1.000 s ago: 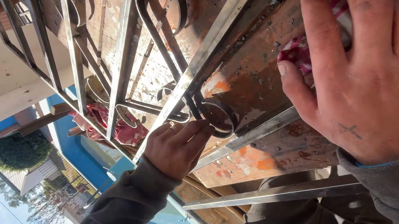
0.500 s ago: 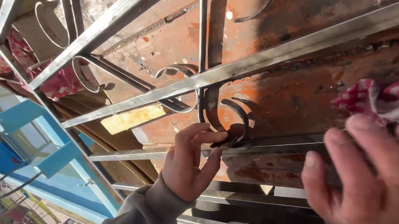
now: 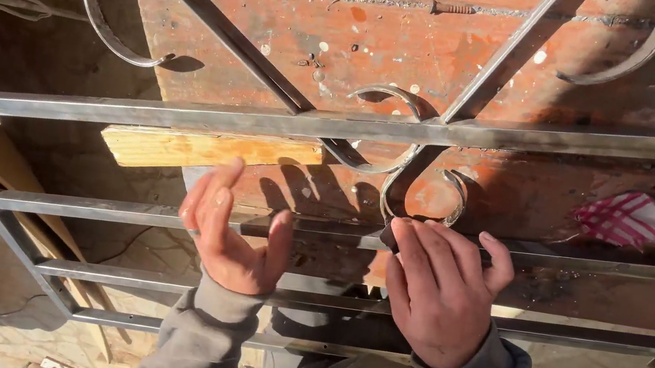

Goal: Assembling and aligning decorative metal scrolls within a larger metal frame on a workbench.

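Since half a second ago my view has swung level and both hands now sit side by side low on the metal grille: my left hand has come off the scroll and is open, fingers spread, palm edge against a horizontal bar, gripping nothing. My right hand has dropped from the upper bar and pinches a small dark piece against that bar, just below the curled scroll. Grille is bare grey steel, flat bars plus scrollwork, lying over a rusty orange-stained board, wood block left-centre, checked rag far right.
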